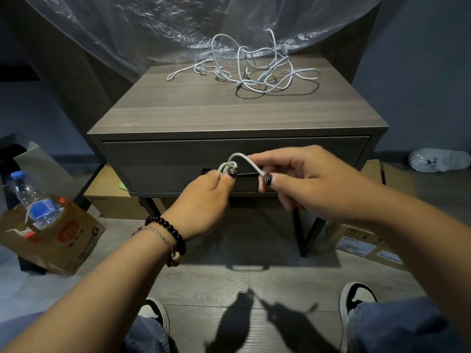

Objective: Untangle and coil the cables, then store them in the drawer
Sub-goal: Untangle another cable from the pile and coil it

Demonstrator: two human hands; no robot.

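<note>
The nightstand [237, 115] filled the middle of the view, its drawer [178, 159] shut tight, and across the back of the worktop sprawled the tangle of white cables [254, 70], loops crossing every which way, some rearing up against the plastic sheet [142, 29] behind. Plenty of bare worktop lay in front of that heap, good room for laying finished coils. Down low, in front of the drawer, the left hand [204, 197] pinched a small coil of grey cable [226, 168] between thumb and fingers, and the right hand [313, 182] gripped the free run of that same cable, arched between them. This looked like the winding step: best done by keeping the loops even, the left thumb pinning each turn, the right feeding slack without twisting. The drawer would still need opening, and both hands were busy right against its front. A cardboard box [53, 235] with a water bottle [35, 200] crowded the floor on the left; shoes [356, 294] sat just below.
</note>
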